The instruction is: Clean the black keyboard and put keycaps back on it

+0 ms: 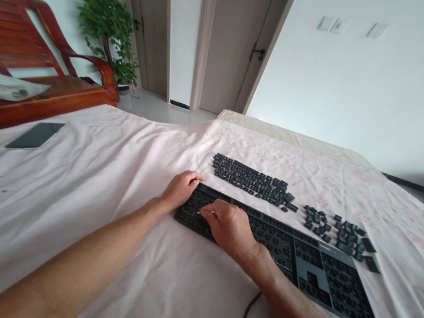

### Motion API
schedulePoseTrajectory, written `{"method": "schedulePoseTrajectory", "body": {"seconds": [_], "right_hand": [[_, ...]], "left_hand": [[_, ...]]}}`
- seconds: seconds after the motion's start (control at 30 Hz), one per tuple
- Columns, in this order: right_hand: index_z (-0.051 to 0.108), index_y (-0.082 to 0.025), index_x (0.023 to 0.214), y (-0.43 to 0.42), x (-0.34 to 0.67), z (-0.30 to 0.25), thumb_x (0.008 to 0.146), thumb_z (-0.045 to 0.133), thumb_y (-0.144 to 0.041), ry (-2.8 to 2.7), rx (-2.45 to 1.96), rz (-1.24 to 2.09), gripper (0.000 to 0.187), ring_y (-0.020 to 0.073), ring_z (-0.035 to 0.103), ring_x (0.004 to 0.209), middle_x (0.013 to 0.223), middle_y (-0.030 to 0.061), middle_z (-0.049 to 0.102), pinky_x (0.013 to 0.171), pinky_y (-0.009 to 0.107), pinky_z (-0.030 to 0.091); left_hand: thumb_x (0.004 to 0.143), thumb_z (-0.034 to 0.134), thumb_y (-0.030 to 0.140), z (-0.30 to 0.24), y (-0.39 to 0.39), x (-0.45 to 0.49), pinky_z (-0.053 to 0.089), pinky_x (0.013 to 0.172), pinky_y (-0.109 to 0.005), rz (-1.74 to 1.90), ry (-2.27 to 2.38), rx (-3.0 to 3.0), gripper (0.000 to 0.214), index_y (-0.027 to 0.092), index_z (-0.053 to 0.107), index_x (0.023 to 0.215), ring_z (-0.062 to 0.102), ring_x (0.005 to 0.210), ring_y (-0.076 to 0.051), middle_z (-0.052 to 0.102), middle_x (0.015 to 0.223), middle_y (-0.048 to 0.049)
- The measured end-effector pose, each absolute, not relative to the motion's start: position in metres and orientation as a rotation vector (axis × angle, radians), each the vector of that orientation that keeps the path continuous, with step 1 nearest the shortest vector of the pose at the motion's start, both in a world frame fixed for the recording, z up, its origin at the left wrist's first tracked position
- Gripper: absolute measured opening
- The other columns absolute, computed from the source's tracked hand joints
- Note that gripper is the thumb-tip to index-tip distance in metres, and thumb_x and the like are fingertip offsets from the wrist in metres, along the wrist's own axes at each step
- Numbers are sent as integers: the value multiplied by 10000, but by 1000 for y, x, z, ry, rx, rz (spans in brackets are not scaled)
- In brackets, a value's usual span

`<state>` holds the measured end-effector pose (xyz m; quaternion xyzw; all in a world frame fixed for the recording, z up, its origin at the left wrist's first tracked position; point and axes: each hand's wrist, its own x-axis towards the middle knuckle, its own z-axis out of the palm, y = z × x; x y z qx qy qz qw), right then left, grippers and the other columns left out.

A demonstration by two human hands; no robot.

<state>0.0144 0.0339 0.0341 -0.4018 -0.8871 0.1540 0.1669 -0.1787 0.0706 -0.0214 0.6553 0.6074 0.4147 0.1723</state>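
Note:
A black keyboard (322, 272) with its keycaps taken off lies on a pale pink sheet. My right hand (232, 227) rests on its left part, fingers closed on a thin white stick (206, 212) whose tip points left at the key sockets. My left hand (181, 189) grips the keyboard's upper left corner, fingers curled over the edge. Removed black keycaps (254, 179) lie in rows just beyond the keyboard. A looser group of keycaps (341, 232) lies to the right.
The keyboard's black cable (245, 316) runs toward me. A dark tablet (36, 135) lies far left on the sheet (115, 177). A wooden bench (30, 75), a potted plant (110, 29) and doors stand behind.

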Motion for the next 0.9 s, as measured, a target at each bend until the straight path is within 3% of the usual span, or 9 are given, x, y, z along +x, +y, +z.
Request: {"method": "schedulePoseTrajectory", "body": {"seconds": [0.9], "right_hand": [[737,-247,874,26,39,32,908,537,-295,-2473,-919,698,208,148,641,812,864,14,705,714,235,457]], "left_hand": [[859,418,161,-19,68,-177,471,940,-286,1158,1730,1915,304,220,689,983,635,1003,-166,709,1049,-13]]}}
